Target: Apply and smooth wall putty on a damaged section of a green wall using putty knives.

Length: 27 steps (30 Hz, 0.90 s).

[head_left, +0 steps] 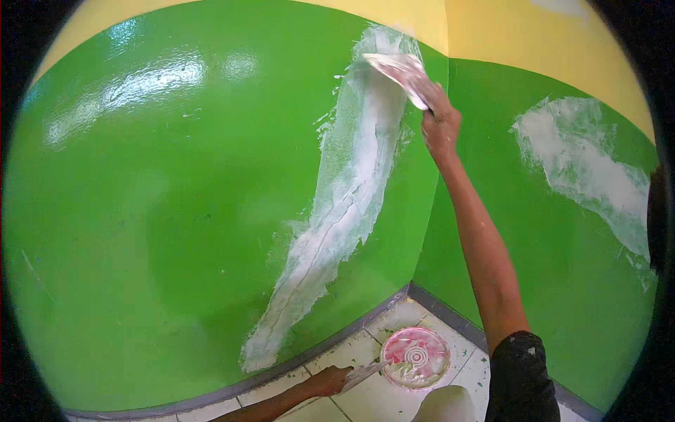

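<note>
My right hand (441, 125) is raised and closed around a wide filling knife (404, 76), smeared with white and pink. Its blade lies against the top of a long white filler strip (365, 158) on the green wall. A thin dark crack line runs along the strip's middle and lower part. Low down, my left hand (330, 380) grips a second putty knife (362, 374), whose tip reaches the rim of a round pink lid (415, 356). White paste lies on the lid, mostly along its near side.
The green wall (197, 211) meets another wall at a corner on the right, with yellow above. Another white filler patch (583, 165) covers part of that right wall. A grey skirting (450, 309) edges the white tiled floor (373, 404), dotted with flecks. My knee (446, 406) shows below the lid.
</note>
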Each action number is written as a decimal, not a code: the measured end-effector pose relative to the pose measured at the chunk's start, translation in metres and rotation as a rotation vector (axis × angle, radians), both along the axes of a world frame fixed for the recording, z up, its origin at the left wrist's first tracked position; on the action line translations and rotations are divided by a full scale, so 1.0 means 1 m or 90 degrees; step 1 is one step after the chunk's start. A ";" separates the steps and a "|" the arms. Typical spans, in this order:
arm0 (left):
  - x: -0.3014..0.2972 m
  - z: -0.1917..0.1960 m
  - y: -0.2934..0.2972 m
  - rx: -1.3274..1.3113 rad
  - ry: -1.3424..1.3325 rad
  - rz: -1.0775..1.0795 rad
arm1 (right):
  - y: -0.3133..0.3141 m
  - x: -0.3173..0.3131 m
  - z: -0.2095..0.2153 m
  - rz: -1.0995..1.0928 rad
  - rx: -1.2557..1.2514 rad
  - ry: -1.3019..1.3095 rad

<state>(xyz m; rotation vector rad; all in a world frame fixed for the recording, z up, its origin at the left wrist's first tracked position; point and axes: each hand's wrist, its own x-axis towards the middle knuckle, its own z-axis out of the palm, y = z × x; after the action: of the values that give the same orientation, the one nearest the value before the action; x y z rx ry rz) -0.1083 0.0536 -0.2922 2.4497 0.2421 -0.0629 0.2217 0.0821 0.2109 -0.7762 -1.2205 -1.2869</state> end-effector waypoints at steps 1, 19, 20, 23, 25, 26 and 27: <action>0.005 0.003 -0.003 0.000 -0.001 -0.007 | 0.007 0.003 0.006 0.028 -0.043 -0.029; 0.003 0.022 -0.007 -0.005 0.045 0.016 | -0.001 0.014 0.012 0.081 -0.013 0.127; 0.006 -0.004 0.000 0.069 -0.003 -0.041 | 0.012 0.019 0.023 0.101 -0.025 0.136; 0.005 -0.006 0.004 0.116 -0.015 -0.065 | 0.027 0.006 -0.001 0.016 -0.102 0.061; 0.004 0.013 -0.001 0.091 0.017 -0.036 | 0.028 0.009 -0.043 0.009 -0.143 0.034; 0.000 0.022 -0.001 0.060 0.035 -0.015 | 0.023 0.010 -0.065 -0.025 -0.162 0.003; -0.001 0.028 -0.001 0.030 0.050 0.002 | 0.011 0.015 -0.080 -0.064 -0.179 -0.030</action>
<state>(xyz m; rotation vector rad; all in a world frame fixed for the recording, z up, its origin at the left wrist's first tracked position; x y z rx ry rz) -0.1095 0.0523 -0.2640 2.4967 0.2855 -0.1537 0.2370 0.0934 0.1311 -1.0256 -1.4354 -1.2341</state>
